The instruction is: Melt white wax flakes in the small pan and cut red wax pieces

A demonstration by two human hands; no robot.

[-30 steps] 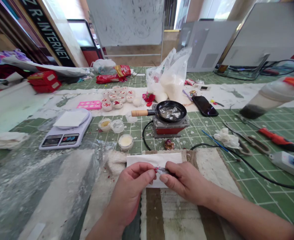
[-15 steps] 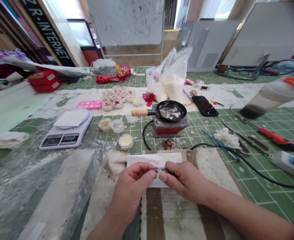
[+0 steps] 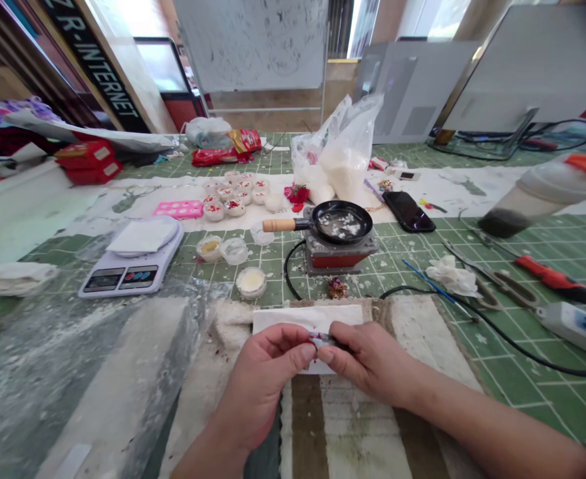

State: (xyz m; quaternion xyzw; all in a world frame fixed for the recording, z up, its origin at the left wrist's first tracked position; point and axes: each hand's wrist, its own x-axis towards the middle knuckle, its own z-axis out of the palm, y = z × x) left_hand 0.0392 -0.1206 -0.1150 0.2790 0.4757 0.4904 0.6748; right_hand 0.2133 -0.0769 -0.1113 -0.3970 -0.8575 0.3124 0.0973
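Over a white paper [image 3: 283,319] on a striped cloth [image 3: 357,432], my two hands meet fingertip to fingertip. My left hand [image 3: 273,366] pinches a small dark red piece, perhaps a petal. Closed round a slim tool with a dark handle and a shiny metal tip is my right hand [image 3: 367,359]; the tip touches the red piece. Small red bits lie on the paper below the fingers. Just beyond the paper sits a dried flower bud [image 3: 337,287].
A small black pan [image 3: 341,222] with white flakes stands on a red heater [image 3: 340,256], its cable running right. Left are filled cups [image 3: 251,283] and a scale [image 3: 133,256]. Scissors [image 3: 502,279], a screwdriver [image 3: 557,278] and a phone [image 3: 408,211] lie right.
The red piece between my fingertips shows more now, and my left fingertips have shifted slightly. More red bits show below them. My right hand has hardly moved.
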